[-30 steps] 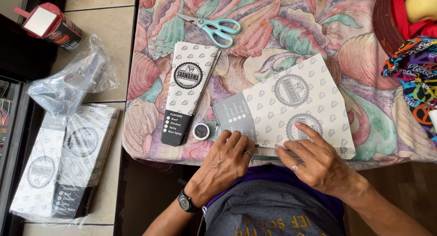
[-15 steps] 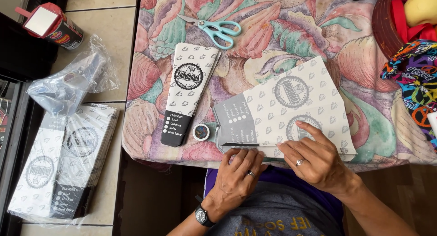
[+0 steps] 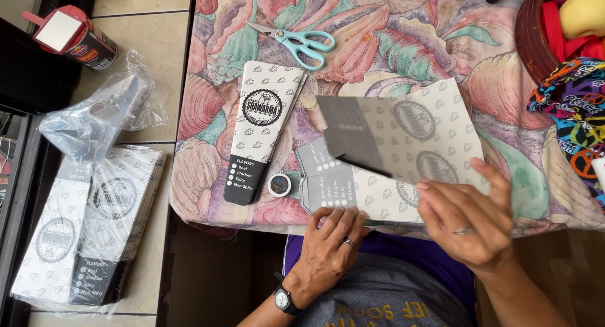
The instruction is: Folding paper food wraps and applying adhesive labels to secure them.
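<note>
My right hand (image 3: pixel 469 220) pinches the lower right edge of a flat white-and-grey printed paper sleeve (image 3: pixel 391 134) and holds it tilted above the table. Under it a second flat sleeve (image 3: pixel 343 189) lies at the table's front edge. My left hand (image 3: pixel 331 245), with a ring and a wristwatch, rests with curled fingertips on that lower sleeve's near edge. To the left lies a folded long sleeve (image 3: pixel 261 128) with a black end. A small round roll (image 3: pixel 279 184) sits between it and the flat sleeve.
Teal scissors (image 3: pixel 299 42) lie at the back of the flower-patterned tablecloth (image 3: pixel 208 112). A dark basket (image 3: pixel 535 30) and a colourful cloth (image 3: pixel 573 112) are at the right. On the floor to the left are wrapped stacks of sleeves (image 3: pixel 88 232), a clear plastic bag (image 3: pixel 94 119) and a red container (image 3: pixel 72 37).
My right hand has lifted the top sleeve off the table and raised it toward the camera. My left hand slid to the near edge and curled its fingers.
</note>
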